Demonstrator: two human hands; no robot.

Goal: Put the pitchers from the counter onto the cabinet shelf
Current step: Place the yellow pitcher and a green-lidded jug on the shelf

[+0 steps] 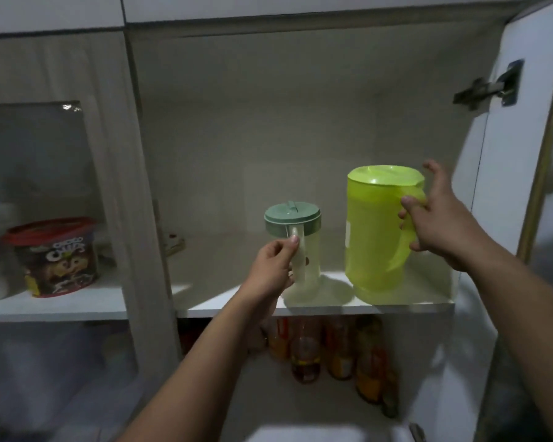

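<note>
A small clear pitcher with a pale green lid (pixel 296 224) stands on the white cabinet shelf (pixel 316 309), near its front edge. My left hand (pixel 273 269) is closed around its handle. To its right stands a tall lime-green pitcher (pixel 375 237) with a lid, also on the shelf. My right hand (pixel 438 215) grips that pitcher's handle, with one finger stretched up beside the lid.
The open cabinet door (pixel 524 154) with its hinge (pixel 489 87) hangs at the right. A red-lidded cereal tub (pixel 56 256) sits in the left compartment behind a divider (pixel 141 202). Several bottles (pixel 332 352) stand on the lower shelf. A small object lies at the shelf's back left (pixel 174 242).
</note>
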